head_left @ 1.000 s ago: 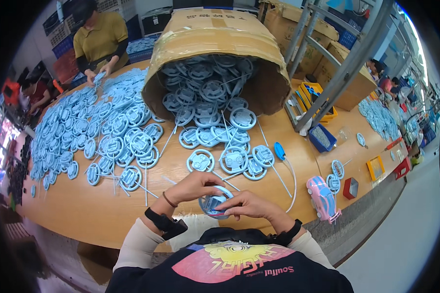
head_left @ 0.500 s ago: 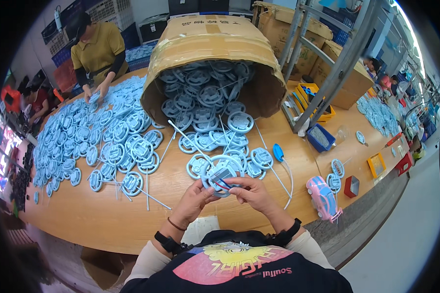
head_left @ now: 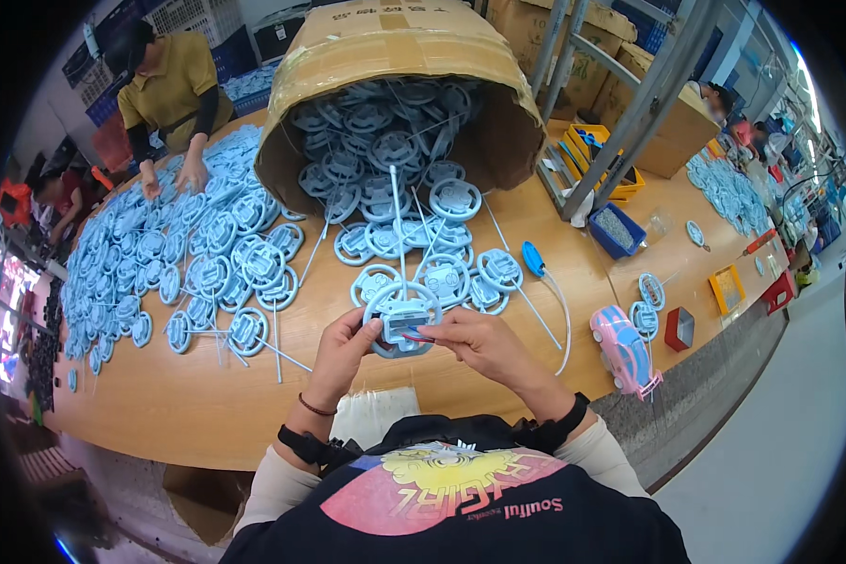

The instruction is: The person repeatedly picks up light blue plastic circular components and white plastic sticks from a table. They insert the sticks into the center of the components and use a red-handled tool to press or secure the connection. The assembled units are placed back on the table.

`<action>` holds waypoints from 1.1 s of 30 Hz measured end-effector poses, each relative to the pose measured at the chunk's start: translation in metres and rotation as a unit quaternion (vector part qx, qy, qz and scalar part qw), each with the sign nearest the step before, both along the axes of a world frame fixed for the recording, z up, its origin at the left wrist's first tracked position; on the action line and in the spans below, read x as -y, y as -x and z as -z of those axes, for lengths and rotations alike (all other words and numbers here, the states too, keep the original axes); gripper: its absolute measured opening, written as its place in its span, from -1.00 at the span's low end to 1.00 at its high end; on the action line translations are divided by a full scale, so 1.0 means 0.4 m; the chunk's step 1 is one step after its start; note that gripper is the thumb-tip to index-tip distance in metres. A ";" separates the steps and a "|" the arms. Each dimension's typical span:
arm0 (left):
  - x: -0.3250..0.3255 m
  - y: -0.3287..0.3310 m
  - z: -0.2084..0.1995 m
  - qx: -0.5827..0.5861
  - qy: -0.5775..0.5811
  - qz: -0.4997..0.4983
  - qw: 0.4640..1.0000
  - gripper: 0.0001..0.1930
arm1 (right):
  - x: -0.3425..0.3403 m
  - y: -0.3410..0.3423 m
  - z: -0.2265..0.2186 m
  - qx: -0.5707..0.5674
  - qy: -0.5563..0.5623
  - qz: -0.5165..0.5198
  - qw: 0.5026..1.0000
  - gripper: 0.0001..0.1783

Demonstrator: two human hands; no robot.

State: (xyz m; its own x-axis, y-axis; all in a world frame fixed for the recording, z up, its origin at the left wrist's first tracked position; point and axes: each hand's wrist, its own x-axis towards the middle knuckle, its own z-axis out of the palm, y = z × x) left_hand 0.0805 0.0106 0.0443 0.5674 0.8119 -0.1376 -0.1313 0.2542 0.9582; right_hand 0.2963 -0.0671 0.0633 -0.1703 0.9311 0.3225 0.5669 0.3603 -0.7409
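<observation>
Between my hands is a light blue toy steering wheel (head_left: 406,306), its recessed centre facing up and a long pale rod (head_left: 397,221) pointing away from me. My left hand (head_left: 340,352) grips the wheel's left rim, thumb on top. With thumb and forefinger pressed together, my right hand (head_left: 484,345) pinches thin red and dark wires (head_left: 417,336) at the recess; the wire ends are hidden by the fingers. Just beyond lie more blue wheels (head_left: 444,279), some with rods attached.
A cardboard box (head_left: 399,54) on its side spills blue wheels onto the table (head_left: 188,404). At left, a co-worker (head_left: 174,89) handles a large pile. To the right are a pink toy car (head_left: 622,350), a blue bulb with tube (head_left: 533,258), small bins (head_left: 616,230) and a metal frame (head_left: 620,132).
The held wheel has turned so its rod points straight away instead of up-left, and its recess shows more openly. My right fingers remain at the wires. The whole view has shifted slightly.
</observation>
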 end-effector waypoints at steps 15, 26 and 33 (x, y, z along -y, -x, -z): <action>-0.006 -0.005 0.041 0.026 0.076 0.015 0.997 -0.71 | -0.009 -0.003 0.024 0.012 -0.025 -0.035 0.999 -0.76; 0.024 -0.008 0.069 0.141 0.211 0.066 0.965 -0.55 | -0.002 0.016 0.042 -0.030 0.000 -0.052 0.998 -0.78; 0.011 0.065 0.191 0.084 0.196 0.077 0.974 -0.55 | -0.021 0.055 0.120 -0.001 0.044 -0.094 0.995 -0.77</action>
State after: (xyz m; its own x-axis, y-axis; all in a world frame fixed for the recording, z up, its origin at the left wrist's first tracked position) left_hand 0.0545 0.0062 -0.0322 0.7199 0.6184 -0.3151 -0.2081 0.6254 0.7520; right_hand 0.2742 -0.0586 0.0155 -0.3446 0.9074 0.2405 0.4945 0.3932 -0.7751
